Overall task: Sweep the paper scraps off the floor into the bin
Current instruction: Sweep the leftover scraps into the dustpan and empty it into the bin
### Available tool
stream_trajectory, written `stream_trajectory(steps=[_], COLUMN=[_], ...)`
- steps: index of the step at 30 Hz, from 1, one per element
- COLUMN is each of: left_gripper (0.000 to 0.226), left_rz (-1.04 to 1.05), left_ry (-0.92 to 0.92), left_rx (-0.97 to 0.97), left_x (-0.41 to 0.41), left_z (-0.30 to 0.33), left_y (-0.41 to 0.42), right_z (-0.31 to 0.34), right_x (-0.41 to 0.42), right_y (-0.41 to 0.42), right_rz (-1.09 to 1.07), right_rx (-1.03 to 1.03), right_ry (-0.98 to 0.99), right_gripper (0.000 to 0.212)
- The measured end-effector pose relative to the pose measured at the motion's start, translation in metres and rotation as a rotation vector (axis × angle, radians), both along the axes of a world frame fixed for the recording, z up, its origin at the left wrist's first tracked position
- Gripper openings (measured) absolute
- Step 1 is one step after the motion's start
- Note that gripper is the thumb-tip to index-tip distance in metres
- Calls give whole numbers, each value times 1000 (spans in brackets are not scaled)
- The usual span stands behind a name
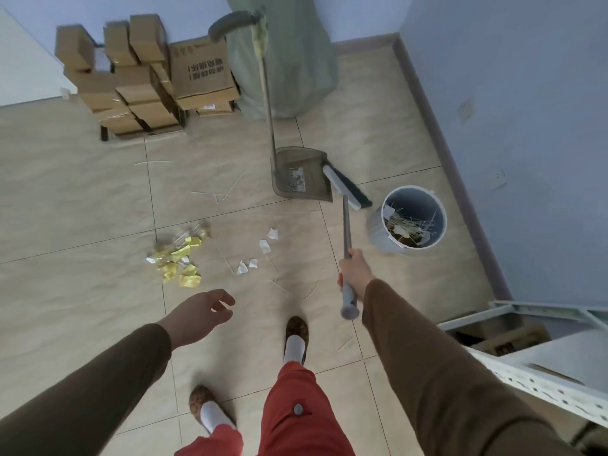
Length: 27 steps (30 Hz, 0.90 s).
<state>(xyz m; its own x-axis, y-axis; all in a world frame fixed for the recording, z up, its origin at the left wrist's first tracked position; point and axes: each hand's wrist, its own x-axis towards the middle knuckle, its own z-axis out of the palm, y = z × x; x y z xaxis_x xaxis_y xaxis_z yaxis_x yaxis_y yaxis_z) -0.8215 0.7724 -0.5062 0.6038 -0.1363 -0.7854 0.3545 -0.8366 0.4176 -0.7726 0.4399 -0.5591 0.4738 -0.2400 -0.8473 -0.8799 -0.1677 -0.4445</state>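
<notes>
Dustpan [301,172] stands just left of the bin [413,222]; paper scraps [179,258] lie farther left; boxes [144,77] well behind.

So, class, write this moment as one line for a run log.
right hand: grips broom | left hand: free | dustpan: upright, some scraps inside | yellow scraps: on floor | bin: partly filled

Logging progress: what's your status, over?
Right hand grips broom; left hand open. Scraps on floor. Dustpan standing; bin clear.
</notes>
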Motion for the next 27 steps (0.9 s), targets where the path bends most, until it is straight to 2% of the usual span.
stream_trajectory(steps=[8, 13, 18, 22, 27], left_gripper=[21, 25, 28, 24, 27], left_rz=[-86, -137, -169, -148, -155], left_ry=[-57, -78, -78, -78, -73], left_rx=[-43, -73, -74, -93, -101], left_x=[-25, -69, -112, -133, -146], left_z=[16, 27, 24, 18, 4], left_y=[35, 82, 140, 168, 179], right_z=[30, 55, 88, 107, 113], right_x=[-134, -185, -237, -290, -333], right_y=[101, 186, 208, 234, 247], right_rz=[-369, -327, -377, -416, -571], right_rx=[173, 266, 371, 302, 178], right_ry=[16, 26, 41, -40, -91], right_gripper=[35, 36, 35, 32, 34])
